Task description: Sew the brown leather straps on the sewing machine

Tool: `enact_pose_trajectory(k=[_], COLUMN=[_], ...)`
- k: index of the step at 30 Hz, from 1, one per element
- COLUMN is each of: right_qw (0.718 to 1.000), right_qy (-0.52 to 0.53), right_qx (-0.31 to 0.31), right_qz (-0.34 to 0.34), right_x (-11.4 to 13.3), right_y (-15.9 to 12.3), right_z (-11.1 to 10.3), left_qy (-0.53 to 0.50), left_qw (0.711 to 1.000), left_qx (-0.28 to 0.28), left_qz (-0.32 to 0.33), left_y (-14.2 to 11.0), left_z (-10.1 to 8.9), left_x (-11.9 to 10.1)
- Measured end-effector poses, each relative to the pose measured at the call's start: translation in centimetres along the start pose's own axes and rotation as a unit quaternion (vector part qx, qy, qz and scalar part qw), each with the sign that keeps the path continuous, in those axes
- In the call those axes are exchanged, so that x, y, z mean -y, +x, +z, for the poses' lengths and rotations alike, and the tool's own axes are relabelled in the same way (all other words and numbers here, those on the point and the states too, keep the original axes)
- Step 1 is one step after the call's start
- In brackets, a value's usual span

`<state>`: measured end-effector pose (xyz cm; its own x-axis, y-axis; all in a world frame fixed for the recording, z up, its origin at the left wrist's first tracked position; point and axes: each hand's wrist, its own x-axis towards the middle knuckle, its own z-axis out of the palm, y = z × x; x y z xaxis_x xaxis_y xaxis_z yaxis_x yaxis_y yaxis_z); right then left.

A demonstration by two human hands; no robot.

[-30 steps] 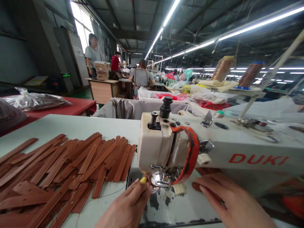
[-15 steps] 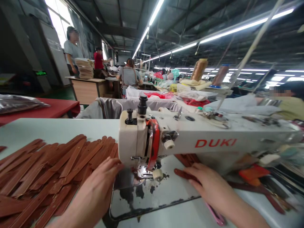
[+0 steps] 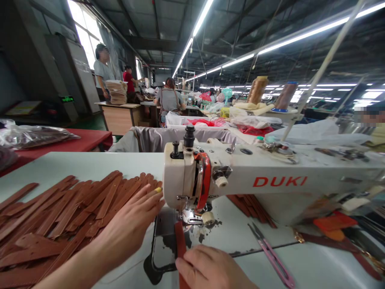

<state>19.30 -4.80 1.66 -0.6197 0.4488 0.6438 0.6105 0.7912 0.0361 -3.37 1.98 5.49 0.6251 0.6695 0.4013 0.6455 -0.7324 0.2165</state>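
My right hand (image 3: 212, 265) grips a brown leather strap (image 3: 180, 237) at the front of the sewing machine (image 3: 240, 172). The strap's far end lies by the presser foot (image 3: 192, 218); whether it is under the foot I cannot tell. My left hand (image 3: 141, 216) is stretched out, palm down, beside the left of the machine head. A bit of yellow shows on one of its fingers. A pile of brown leather straps (image 3: 69, 212) spreads under and left of that forearm. More straps (image 3: 251, 206) lie behind the needle area, beneath the machine arm.
Pink-handled thread snips (image 3: 272, 255) rest on the table to the right. An orange piece (image 3: 333, 220) and a strap with metal fittings (image 3: 325, 243) lie further right. Behind the machine stands a cloth-lined bin (image 3: 147, 136). Thread cones (image 3: 257, 90) and several people are beyond.
My right hand has moved left and nearer with a strap, bringing it in front of the presser foot. The snips now show fully. My left hand's fingers have stretched out; the view has shifted left.
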Motion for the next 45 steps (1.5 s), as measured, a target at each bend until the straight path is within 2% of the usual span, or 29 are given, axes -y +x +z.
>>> enact_pose_trajectory(k=[3, 6, 11, 14, 16, 18, 27, 33, 37, 41, 45], right_qw=[0.999, 0.998, 0.997, 0.999, 0.999, 0.998, 0.998, 0.997, 0.995, 0.988, 0.989], right_qy=[-0.024, -0.019, 0.003, 0.011, 0.006, 0.008, -0.019, -0.003, 0.038, 0.078, 0.064], right_qx=[0.023, 0.040, 0.016, 0.009, 0.011, 0.016, 0.013, 0.003, -0.011, -0.012, -0.044], right_qz=[0.029, 0.045, 0.074, 0.051, 0.039, 0.062, 0.056, 0.076, 0.088, 0.136, 0.130], right_x=[-0.4, -0.6, -0.8, -1.1, -1.2, -1.2, -1.5, -1.6, -1.6, -1.9, -1.9], right_y=[0.4, -0.3, -2.2, -2.7, -2.8, -2.8, -2.0, -1.6, -1.3, -1.6, -1.4], right_z=[1.8, 2.8, 4.1, 4.4, 4.4, 4.3, 3.7, 3.9, 3.2, 2.4, 2.2], left_qy=[-0.003, -0.015, 0.001, 0.022, 0.038, 0.043, -0.015, -0.002, 0.011, 0.008, 0.021], left_qw=[1.000, 0.998, 0.995, 0.994, 0.993, 0.992, 0.996, 0.995, 0.994, 0.995, 0.994], left_qx=[-0.004, -0.024, -0.041, -0.045, -0.045, -0.044, -0.050, -0.061, -0.069, -0.054, -0.022], left_qz=[0.002, 0.052, 0.094, 0.098, 0.104, 0.109, 0.078, 0.080, 0.087, 0.089, 0.102], left_y=[-1.5, -1.9, -2.0, -2.2, -2.2, -2.1, -2.0, -2.0, -2.0, -1.9, -1.5], left_z=[1.4, 3.0, 4.1, 4.5, 4.7, 4.8, 4.8, 4.2, 4.0, 4.3, 4.7], left_x=[-2.3, -3.6, -3.3, -2.8, -2.5, -2.5, -3.1, -3.3, -3.5, -3.4, -3.0])
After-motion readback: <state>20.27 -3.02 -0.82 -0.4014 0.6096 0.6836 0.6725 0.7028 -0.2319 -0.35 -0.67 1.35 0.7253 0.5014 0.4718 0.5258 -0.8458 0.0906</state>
